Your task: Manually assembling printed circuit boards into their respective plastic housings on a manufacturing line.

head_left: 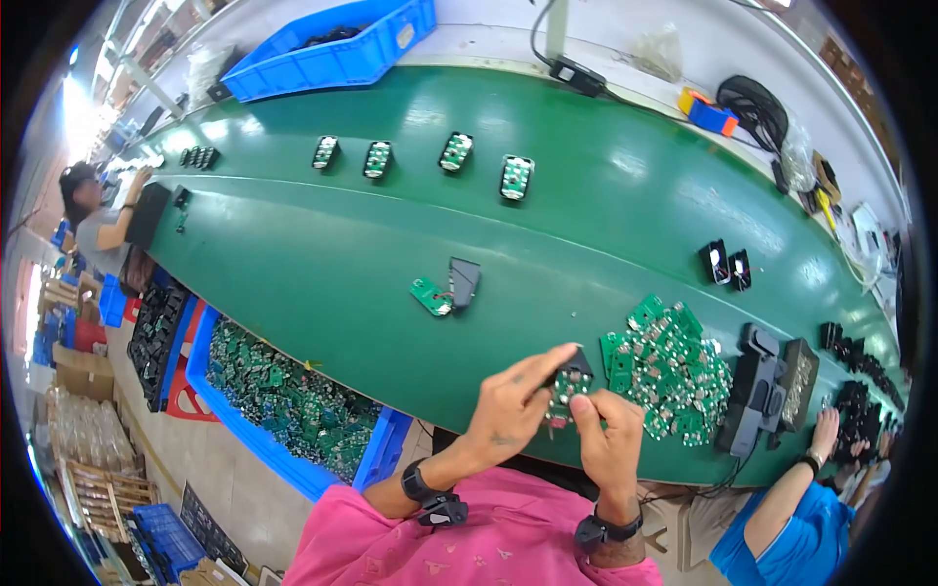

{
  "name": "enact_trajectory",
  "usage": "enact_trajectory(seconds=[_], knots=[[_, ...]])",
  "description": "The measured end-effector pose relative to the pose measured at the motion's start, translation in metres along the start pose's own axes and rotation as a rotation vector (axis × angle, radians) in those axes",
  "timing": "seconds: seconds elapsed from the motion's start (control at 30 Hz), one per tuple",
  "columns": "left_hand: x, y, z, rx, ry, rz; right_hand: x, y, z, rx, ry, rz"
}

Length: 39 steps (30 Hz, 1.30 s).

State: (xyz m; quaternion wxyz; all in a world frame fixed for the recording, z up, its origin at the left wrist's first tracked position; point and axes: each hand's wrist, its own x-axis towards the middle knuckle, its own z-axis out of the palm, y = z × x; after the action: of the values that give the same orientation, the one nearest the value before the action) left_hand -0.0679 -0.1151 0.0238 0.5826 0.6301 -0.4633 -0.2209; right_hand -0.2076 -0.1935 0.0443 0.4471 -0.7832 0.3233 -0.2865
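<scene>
Close in front of me, my left hand (510, 402) is closed around a small black plastic housing (578, 365). A green circuit board (567, 393) lies in the housing's open face, and a small reddish part shows at its lower end. My right hand (612, 438) grips the same piece from the other side, its thumb pressed on the board. To the right of my hands is a heap of loose green circuit boards (674, 381). Farther off on the table, a dark grey housing (464, 281) lies beside a green board (430, 296), joined by thin wires.
Several board-fitted housings (378, 159) stand along the table's far half. Two black housings (716, 262) and a dark grey fixture (752, 391) are at right. A blue bin of boards (342, 481) sits at lower left. Co-workers are at the left end and at right (796, 518).
</scene>
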Motion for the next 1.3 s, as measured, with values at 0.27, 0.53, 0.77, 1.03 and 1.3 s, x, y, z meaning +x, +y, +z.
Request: enact_trajectory(seconds=[0.27, 0.53, 0.77, 1.03, 1.3], knots=[[0.001, 0.003, -0.02, -0.455, -0.219, -0.332, 0.007, 0.001, 0.011, -0.124, 0.09, -0.067], [0.002, 0.003, -0.014, -0.483, -0.159, -0.476, 0.009, -0.001, 0.016, 0.157, 0.09, 0.143], [0.009, 0.004, -0.012, -0.534, -0.167, -0.575, 0.015, -0.006, 0.008, 0.111, -0.132, 0.188], [0.007, -0.008, 0.0, -0.374, -0.096, -0.47, 0.012, 0.005, 0.024, 0.022, 0.014, 0.018], [0.021, -0.002, 0.009, -0.153, 0.037, -0.21, 0.021, 0.03, 0.042, 0.305, 0.158, 0.057]])
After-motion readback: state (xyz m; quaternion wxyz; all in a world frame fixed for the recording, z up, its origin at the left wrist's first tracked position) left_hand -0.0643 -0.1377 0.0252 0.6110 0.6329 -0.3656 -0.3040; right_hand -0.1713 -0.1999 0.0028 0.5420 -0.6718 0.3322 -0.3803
